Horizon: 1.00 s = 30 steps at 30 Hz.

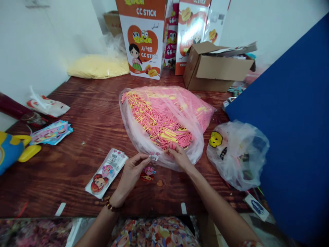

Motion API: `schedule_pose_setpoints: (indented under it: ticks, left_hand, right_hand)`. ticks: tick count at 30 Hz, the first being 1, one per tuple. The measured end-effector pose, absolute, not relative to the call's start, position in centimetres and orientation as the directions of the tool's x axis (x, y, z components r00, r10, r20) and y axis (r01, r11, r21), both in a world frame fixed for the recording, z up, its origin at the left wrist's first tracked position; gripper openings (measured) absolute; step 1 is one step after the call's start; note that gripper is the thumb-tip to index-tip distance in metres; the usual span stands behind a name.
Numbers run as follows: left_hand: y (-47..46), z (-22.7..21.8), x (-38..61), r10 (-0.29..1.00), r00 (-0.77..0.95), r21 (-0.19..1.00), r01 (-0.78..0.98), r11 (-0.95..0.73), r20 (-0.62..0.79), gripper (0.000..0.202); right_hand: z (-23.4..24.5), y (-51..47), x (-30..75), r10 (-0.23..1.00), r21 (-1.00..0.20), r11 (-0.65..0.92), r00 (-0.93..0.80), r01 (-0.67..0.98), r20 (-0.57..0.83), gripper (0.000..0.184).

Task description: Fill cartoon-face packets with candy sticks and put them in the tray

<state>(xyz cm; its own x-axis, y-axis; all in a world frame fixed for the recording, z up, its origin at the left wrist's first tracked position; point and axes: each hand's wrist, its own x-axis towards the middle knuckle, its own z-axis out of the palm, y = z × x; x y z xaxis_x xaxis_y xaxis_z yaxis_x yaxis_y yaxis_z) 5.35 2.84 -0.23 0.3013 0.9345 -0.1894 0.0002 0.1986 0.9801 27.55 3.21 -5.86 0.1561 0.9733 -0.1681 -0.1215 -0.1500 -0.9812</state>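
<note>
A large clear plastic bag [200, 145] lies wide on the table, full of thin pink and yellow sticks [154, 120]. At its near edge, the fingers of my right hand [180, 157] are closed on a few short pink sticks [172, 146]. Just left of it, my left hand [132, 171] pinches a small see-through printed packet [147, 174] near its barcode end. A cartoon face and lettering show on the packet's lower part. Beside my left wrist rests a stack of similar printed packets [105, 173].
Behind the bag stand tall CC Stick boxes [144, 41] and an open cardboard carton [218, 68]. A crumpled plastic bag [239, 154] sits right, by a blue panel [288, 120]. Blue-pink packets [52, 132], a tissue pack [48, 104] and a yellow-blue toy [15, 149] are left.
</note>
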Motion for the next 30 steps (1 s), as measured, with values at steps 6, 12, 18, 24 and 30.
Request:
schedule_pose_setpoints:
  ticks: [6, 12, 18, 24, 30]
  left_hand:
    - [3.0, -0.7, 5.3, 0.935, 0.293, 0.977, -0.012, 0.213, -0.2, 0.023]
    - [3.4, -0.6, 5.7, 0.933, 0.305, 0.981, 0.019, 0.193, -0.19, 0.025]
    - [3.3, -0.5, 5.6, 0.93, 0.316, 0.982, 0.048, 0.181, -0.187, 0.024]
    - [3.1, -0.9, 5.6, 0.929, 0.32, 0.982, 0.044, 0.184, -0.189, 0.023]
    - [3.0, -0.6, 5.5, 0.939, 0.274, 0.978, 0.018, 0.21, -0.207, 0.023]
  right_hand:
    - [-5.4, 3.2, 27.7, 0.975, -0.958, -0.113, 0.155, -0.264, -0.158, 0.028]
    - [-3.1, 3.7, 27.3, 0.975, -0.868, -0.082, 0.141, -0.491, -0.172, 0.027]
    - [-5.1, 2.1, 27.1, 0.98, -0.975, -0.125, 0.13, -0.181, -0.15, 0.024]
    - [-6.4, 1.8, 27.0, 0.981, -0.973, -0.15, 0.15, 0.176, -0.124, 0.017]
    - [-2.8, 9.6, 29.0, 0.973, -0.765, -0.209, 0.205, 0.609, -0.103, 0.015]
